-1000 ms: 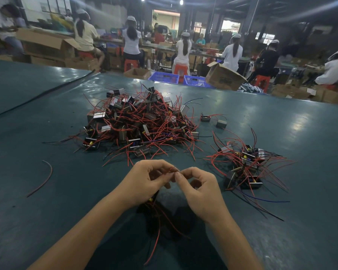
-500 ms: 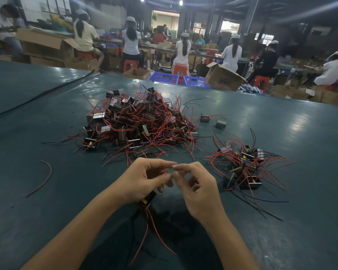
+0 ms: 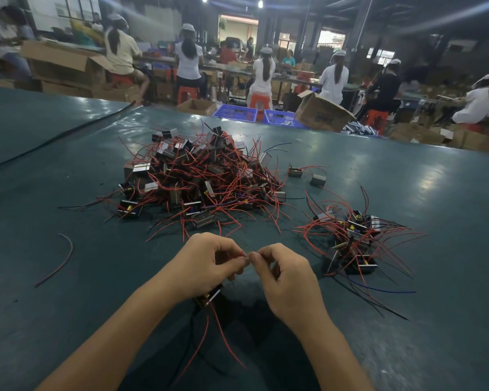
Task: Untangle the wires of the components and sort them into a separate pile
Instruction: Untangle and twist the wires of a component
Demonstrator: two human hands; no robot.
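Hands, left (image 3: 206,266) and right (image 3: 287,280), pinch red wire (image 3: 242,253); black component (image 3: 209,297) dangles beneath.

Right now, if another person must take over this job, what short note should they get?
Left hand: grip shut on a red wire end, with one component under the palm.
Right hand: grip shut on the wire's tip.
Big tangled pile sits ahead, centre.
Small sorted pile sits to the right.
Done: a few components sorted.
Left: finish this one, place it right, then work through the big pile.
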